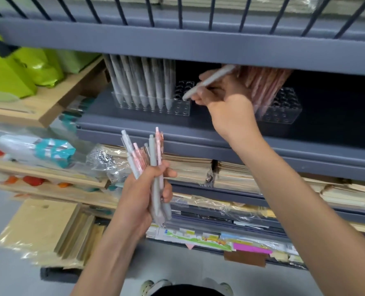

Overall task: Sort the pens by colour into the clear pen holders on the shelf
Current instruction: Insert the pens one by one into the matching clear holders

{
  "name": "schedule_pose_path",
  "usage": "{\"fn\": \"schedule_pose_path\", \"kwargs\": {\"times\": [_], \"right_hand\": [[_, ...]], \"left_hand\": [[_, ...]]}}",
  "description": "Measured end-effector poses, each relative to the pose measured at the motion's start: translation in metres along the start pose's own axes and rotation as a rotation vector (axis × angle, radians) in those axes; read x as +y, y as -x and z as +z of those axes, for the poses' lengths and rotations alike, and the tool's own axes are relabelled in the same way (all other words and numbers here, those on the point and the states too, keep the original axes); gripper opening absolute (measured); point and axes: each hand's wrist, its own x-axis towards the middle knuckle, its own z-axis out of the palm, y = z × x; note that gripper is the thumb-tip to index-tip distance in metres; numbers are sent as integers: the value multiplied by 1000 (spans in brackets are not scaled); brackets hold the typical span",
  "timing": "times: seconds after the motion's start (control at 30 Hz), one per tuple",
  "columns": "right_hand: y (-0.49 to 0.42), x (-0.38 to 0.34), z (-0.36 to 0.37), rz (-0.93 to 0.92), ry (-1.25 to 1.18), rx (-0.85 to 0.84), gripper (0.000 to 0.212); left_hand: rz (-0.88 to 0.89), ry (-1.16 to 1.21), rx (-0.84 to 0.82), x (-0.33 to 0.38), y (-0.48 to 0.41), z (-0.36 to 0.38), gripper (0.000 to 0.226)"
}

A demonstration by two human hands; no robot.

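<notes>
Head view: grey holder [151, 103] nearly full, pink holder [281, 107] part-filled; right hand [224, 99] pinches a grey pen [207, 82] near the empty holes, left hand [147, 193] clutches a mixed bundle [147, 154] left to sort.

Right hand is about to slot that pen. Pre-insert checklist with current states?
1. Grip: right hand pinches the pale grey pen, tip down. Ok.
2. Colour match: the tip points towards the left holder, which holds grey pens; the pink pens stand in the right holder. Ok.
3. Free slots: empty holes at the left holder's right end. Ok.
4. Tip lined up over one hole: cannot tell.
5. Pen's top end clear of the upper shelf edge: cannot tell.
6. Left hand grips the mixed bundle firmly. Ok.
</notes>
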Motion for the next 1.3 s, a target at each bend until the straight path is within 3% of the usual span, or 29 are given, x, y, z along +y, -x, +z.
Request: {"fn": "schedule_pose_path", "kwargs": {"times": [0.2,0.3,0.53,0.8,0.9,1.03,1.17,1.23,1.3], "right_hand": [[-31,8,37,-48,402,222,16],[-39,9,44,-53,594,256,14],[-53,2,53,-117,883,184,30],[-68,-5,59,51,986,87,39],[-67,-4,58,46,964,118,39],[-61,-2,58,48,892,142,38],[-28,-9,58,49,420,258,22],[4,-13,61,62,266,170,17],[34,-16,63,144,215,-71,7]], "left_hand": [[19,-29,10,21,-1,-30,23],[27,-64,10,27,-3,-42,2],[-4,-158,-45,39,-10,-69,16],[-5,-110,-151,46,-15,-90,31],[1,-104,-171,48,-16,-96,28],[30,-126,-202,50,-16,-99,7],[47,-155,-253,52,-13,-101,9],[48,-167,-267,50,-14,-99,13],[43,-154,-264,47,-17,-96,31]]}}
